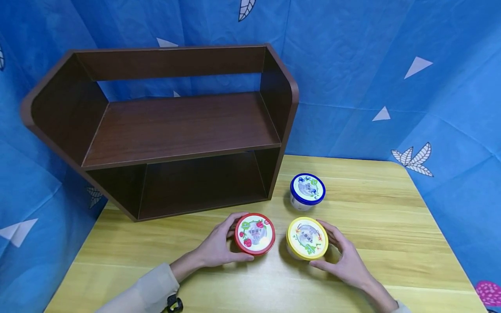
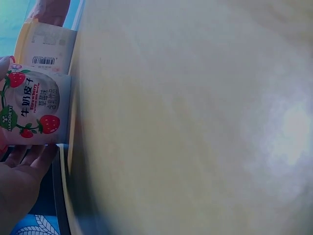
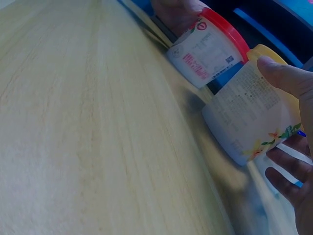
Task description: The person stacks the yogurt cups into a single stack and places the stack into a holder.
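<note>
Before the shelf (image 1: pixel 184 126), strawberry tub (image 1: pixel 255 234) in left grip (image 1: pixel 214 248), yellow-lidded tub (image 1: pixel 307 238) in right grip (image 1: pixel 348 261), vertical, lids up.

Blue leaf-printed fabric (image 1: pixel 344 78) hangs behind a dark shelf (image 1: pixel 184 124) — standing on a wood-grain table (image 1: pixel 372 204).

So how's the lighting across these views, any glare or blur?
Head view: fairly even light, red-lidded tub and yellow-lidded tub crisp, soft shadows on the table; left wrist: bright glare at the table's right, grain smeared; right wrist: dim bluish cast, blurry shadow beside the yellow-lidded tub.
</note>
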`<state>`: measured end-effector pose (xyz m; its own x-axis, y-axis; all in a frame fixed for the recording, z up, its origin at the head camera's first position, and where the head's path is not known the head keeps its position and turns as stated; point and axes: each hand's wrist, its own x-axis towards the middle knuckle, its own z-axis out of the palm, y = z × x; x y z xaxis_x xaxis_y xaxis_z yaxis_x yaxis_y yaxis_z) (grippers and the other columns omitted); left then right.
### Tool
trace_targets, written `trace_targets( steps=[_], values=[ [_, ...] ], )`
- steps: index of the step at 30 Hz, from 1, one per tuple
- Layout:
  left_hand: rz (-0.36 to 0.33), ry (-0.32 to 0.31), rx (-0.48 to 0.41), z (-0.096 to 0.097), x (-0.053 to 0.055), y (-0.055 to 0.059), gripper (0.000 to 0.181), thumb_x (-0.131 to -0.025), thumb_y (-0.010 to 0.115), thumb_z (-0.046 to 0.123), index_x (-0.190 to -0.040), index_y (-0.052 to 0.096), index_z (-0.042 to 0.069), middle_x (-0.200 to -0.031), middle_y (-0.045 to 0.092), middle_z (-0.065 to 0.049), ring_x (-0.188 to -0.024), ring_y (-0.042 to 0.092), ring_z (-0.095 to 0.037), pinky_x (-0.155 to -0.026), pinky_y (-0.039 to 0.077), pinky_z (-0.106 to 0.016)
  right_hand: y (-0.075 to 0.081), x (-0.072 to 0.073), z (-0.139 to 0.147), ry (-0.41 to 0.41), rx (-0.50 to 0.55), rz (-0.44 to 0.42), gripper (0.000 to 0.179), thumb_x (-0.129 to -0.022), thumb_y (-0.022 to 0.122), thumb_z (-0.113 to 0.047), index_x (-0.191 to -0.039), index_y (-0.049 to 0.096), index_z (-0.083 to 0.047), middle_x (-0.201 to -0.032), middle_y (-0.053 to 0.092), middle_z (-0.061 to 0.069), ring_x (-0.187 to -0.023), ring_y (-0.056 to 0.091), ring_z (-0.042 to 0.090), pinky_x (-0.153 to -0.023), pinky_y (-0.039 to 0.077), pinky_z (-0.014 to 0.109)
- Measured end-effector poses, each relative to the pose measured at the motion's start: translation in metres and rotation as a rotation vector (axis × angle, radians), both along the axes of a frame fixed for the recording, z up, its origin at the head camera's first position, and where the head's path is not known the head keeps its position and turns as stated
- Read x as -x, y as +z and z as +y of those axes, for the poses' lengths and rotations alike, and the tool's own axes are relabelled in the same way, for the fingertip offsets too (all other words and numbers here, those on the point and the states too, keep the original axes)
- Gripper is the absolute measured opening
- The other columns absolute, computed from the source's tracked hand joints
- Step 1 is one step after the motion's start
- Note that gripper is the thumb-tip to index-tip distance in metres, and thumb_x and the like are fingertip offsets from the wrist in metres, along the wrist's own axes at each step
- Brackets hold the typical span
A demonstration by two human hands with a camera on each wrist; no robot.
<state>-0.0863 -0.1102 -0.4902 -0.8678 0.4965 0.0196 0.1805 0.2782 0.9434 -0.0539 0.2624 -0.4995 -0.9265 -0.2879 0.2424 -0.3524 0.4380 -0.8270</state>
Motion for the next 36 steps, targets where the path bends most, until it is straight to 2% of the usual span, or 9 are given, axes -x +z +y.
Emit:
trace_targets(
  steps=[8, 16, 22, 36],
  values=[
    [0.001, -0.004, 0.003, 0.001, -0.001, -0.001, 0.102, -0.076, 0.097, 0.029, -0.157, 0.037, 0.021, -0.156, 0.051, -0.005, -0.14, 0.057, -0.025, -0.116, 0.053, -0.03, 0.001, -0.001, 0.0, -0.003, -0.005, 0.007, 0.103, -0.068, 0.1, -0.011, -0.157, 0.046, -0.016, -0.152, 0.059, -0.01, -0.134, 0.053, -0.012, -0.108, 0.04, 0.004],
    [-0.001, -0.003, -0.011, 0.0, 0.0, -0.002, 0.101, -0.076, 0.097, 0.028, -0.158, 0.036, 0.022, -0.155, 0.051, -0.006, -0.14, 0.057, -0.025, -0.115, 0.052, -0.027, 0.006, 0.002, 0.001, 0.001, -0.006, 0.033, 0.104, -0.068, 0.1, -0.009, -0.156, 0.047, -0.015, -0.151, 0.061, -0.007, -0.132, 0.054, -0.011, -0.109, 0.04, 0.004],
    [-0.008, -0.003, -0.006, 0.0, 0.0, -0.001, 0.101, -0.077, 0.097, 0.029, -0.158, 0.036, 0.022, -0.156, 0.051, -0.005, -0.14, 0.057, -0.025, -0.115, 0.052, -0.026, 0.01, 0.003, 0.0, 0.002, 0.01, 0.051, 0.105, -0.065, 0.1, -0.007, -0.156, 0.047, -0.013, -0.151, 0.059, -0.012, -0.133, 0.054, -0.011, -0.109, 0.04, 0.004],
    [-0.009, -0.001, -0.004, 0.0, 0.0, -0.001, 0.102, -0.077, 0.097, 0.028, -0.158, 0.036, 0.02, -0.156, 0.051, -0.006, -0.141, 0.056, -0.026, -0.116, 0.051, -0.028, 0.031, 0.009, 0.0, -0.012, 0.002, 0.087, 0.105, -0.064, 0.099, -0.002, -0.155, 0.048, -0.011, -0.149, 0.057, -0.023, -0.133, 0.055, -0.011, -0.108, 0.042, 0.005]
  ],
)
